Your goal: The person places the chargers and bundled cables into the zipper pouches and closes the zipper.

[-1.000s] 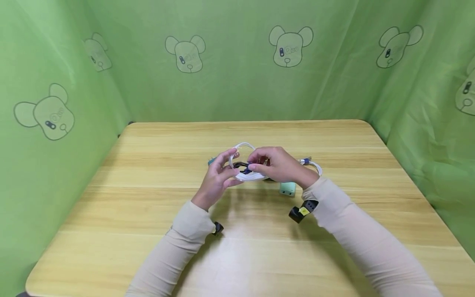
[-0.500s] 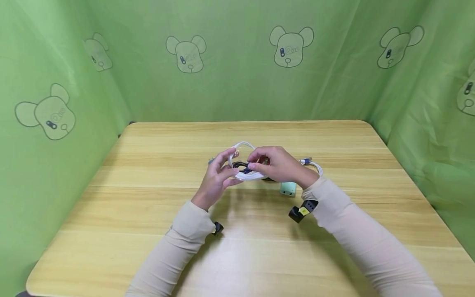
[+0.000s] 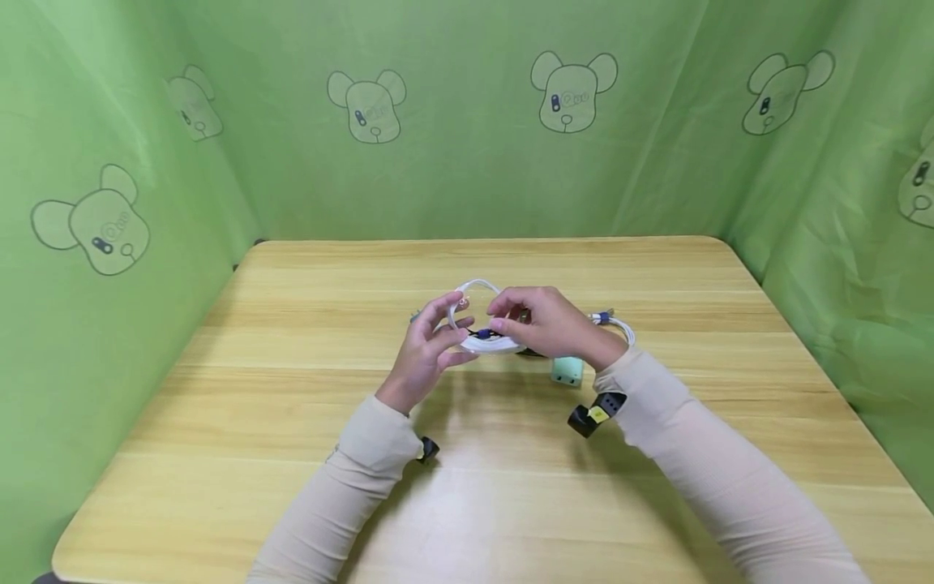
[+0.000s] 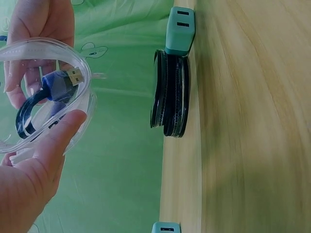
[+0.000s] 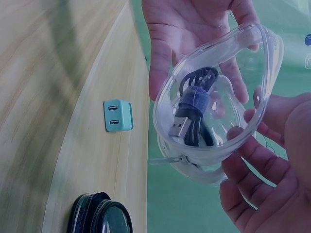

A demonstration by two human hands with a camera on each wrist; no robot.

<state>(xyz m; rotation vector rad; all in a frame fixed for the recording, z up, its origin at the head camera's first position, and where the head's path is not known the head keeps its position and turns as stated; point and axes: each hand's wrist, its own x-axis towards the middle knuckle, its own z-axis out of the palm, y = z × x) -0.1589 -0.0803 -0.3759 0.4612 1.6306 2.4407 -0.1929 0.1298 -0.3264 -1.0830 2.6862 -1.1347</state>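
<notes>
Both hands hold a clear round zip case (image 3: 492, 346) above the table, its lid raised. My left hand (image 3: 426, 345) grips its left side, the thumb pressed on the case in the left wrist view. My right hand (image 3: 543, 320) holds the right side, fingertips at the clear rim in the right wrist view. Inside lies a coiled black USB cable (image 5: 198, 104) bound with a blue strap (image 5: 195, 99), its metal plug showing. A zipper pull (image 5: 165, 160) sticks out from the case.
A mint USB charger (image 3: 566, 371) and a round black case (image 4: 170, 94) stand on the wooden table (image 3: 467, 487) below. A second charger (image 4: 166, 227) sits at the left, partly hidden. Behind the right wrist lies a white cable (image 3: 620, 327). Green curtains (image 3: 467, 162) surround the table.
The black cable has dropped from between the right fingers and lies lower in the clear case. Both hands have stayed nearly in place.
</notes>
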